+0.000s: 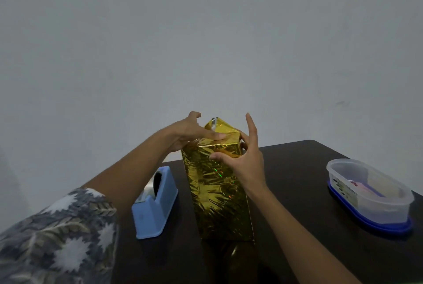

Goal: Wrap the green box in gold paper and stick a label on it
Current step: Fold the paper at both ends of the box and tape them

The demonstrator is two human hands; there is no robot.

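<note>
A tall box wrapped in shiny gold paper (217,187) stands upright on the dark table (297,180); no green shows. At its top a pointed paper flap sticks up with a bit of silver tape (213,121) on it. My left hand (188,131) rests on the top left edge, one finger pressed flat across the folded top. My right hand (245,158) holds the upper right corner, thumb on the front face, index finger raised straight. No label can be made out.
A blue tape dispenser (155,206) sits just left of the box. At the right, a clear oval plastic tub (370,192) with a blue lid beneath it holds some small items. A plain grey wall rises behind the table.
</note>
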